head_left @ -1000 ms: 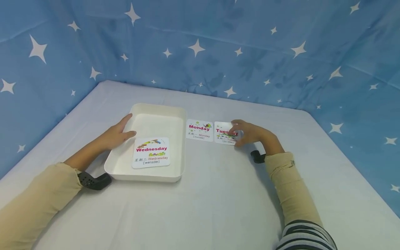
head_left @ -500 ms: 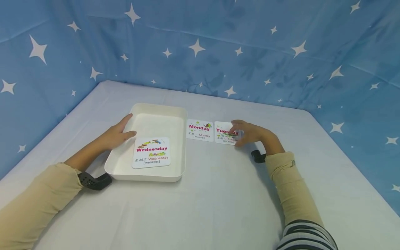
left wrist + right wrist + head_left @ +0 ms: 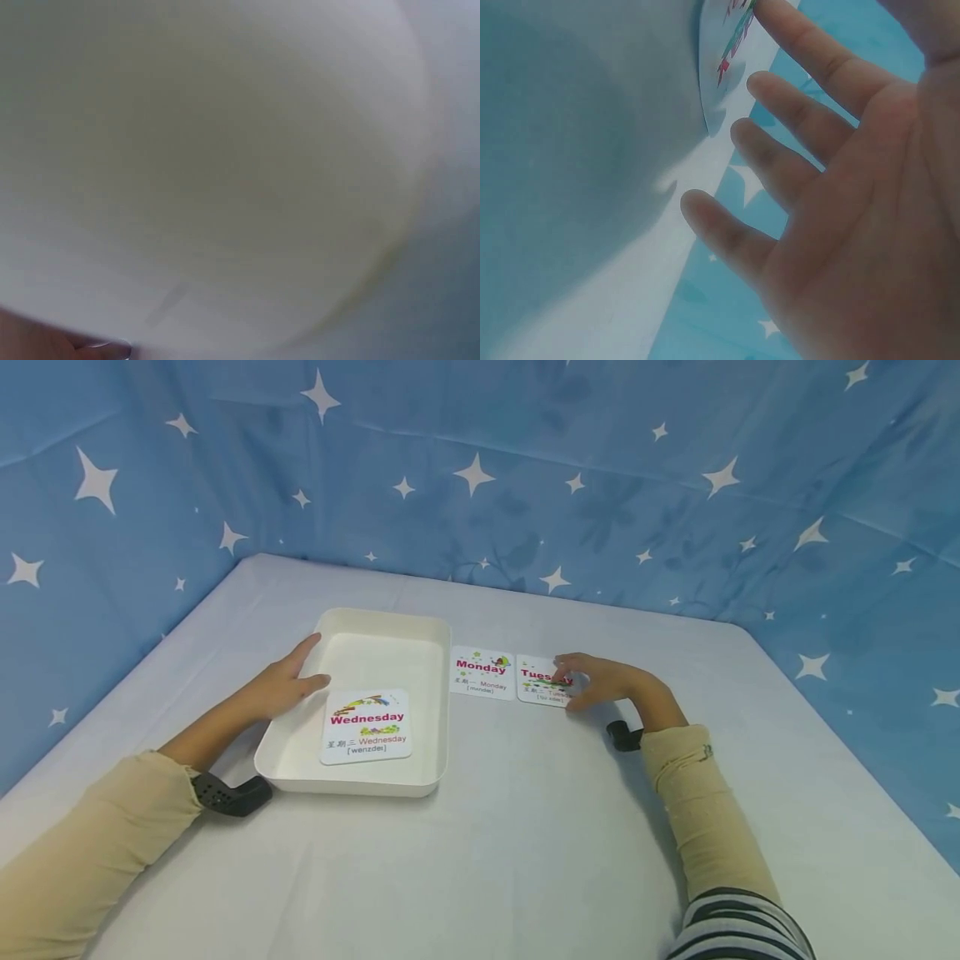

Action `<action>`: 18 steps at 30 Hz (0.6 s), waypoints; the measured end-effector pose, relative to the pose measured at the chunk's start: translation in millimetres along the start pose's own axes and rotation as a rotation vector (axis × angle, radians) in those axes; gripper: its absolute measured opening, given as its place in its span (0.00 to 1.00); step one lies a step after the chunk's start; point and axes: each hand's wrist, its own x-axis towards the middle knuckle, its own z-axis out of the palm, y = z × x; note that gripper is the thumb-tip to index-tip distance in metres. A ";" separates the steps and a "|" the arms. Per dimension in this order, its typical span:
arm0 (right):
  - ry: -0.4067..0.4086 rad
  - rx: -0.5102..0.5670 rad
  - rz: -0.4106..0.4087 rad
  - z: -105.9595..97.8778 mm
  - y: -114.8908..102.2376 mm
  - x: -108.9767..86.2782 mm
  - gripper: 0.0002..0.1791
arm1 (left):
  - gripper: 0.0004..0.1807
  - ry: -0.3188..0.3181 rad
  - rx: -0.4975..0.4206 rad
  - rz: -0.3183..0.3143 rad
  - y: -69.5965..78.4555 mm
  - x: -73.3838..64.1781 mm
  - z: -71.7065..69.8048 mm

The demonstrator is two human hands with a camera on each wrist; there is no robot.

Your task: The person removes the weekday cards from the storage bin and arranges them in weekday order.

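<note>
My left hand (image 3: 281, 687) holds the left side of a white rectangular tray (image 3: 435, 693) in the head view, thumb over the rim. In the left wrist view the pale tray wall (image 3: 225, 150) fills most of the frame. A Wednesday card (image 3: 367, 727) lies flat in the tray's near part. Right of the tray, a Monday card (image 3: 482, 673) and a Tuesday card (image 3: 536, 685) lie side by side. My right hand (image 3: 603, 681) is over the Tuesday card's right part, hiding it. In the right wrist view its fingers (image 3: 784, 161) are spread, with one fingertip at the card.
A white cloth (image 3: 480, 860) covers the table. Behind it hangs a blue curtain (image 3: 525, 510) with white stars. A black wrist device (image 3: 232, 795) sits below the left hand, and another black wrist device (image 3: 622, 735) below the right hand.
</note>
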 end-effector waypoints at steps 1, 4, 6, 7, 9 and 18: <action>-0.002 -0.007 -0.001 0.1 -1.9 0.6 0.24 | 0.42 0.001 -0.003 -0.002 -1.4 -1.2 -0.2; -0.012 -0.010 0.011 0.1 -7.2 1.6 0.25 | 0.42 0.004 -0.006 -0.010 -4.5 -4.2 -0.7; -0.009 -0.013 0.013 -0.1 -8.8 1.9 0.25 | 0.42 0.008 -0.004 -0.012 -5.1 -5.4 -1.4; -0.006 -0.014 0.010 -0.4 -9.2 2.1 0.26 | 0.41 0.012 -0.004 -0.011 -4.7 -5.5 -1.8; 0.008 -0.017 -0.006 -1.5 -10.3 0.7 0.26 | 0.41 0.014 -0.005 -0.008 -3.0 -5.0 -2.9; 0.150 -0.045 -0.132 5.1 -53.8 12.2 0.32 | 0.40 0.021 -0.023 -0.017 -1.4 -0.3 -3.5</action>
